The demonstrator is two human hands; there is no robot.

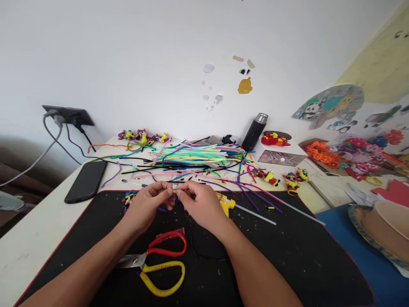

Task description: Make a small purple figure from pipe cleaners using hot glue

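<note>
1. Head view: phone, left on the table.
2. Scissors, near, left of centre.
3. Left hand pinches a small piece, mid-scene.
4. Right hand pinches the piece's right side.
5. Glue gun, just beside the right hand.

The piece is showing yellow and pale purple. Near left, the scissors are pairing one red handle with one yellow, and their metal is gleaming silver. The mat is showing black inside a thin red edge. The glue gun is displaying bright yellow. Far off, the stems are mixing mint, pink, yellow, blue, purple and black. At far left, the figures are blending yellow, pink and blue. The phone at left is looking plain black; the far bottle is wearing black under a silver cap. At right, the flowers are flaring orange and the cloth is showing blue.
</note>
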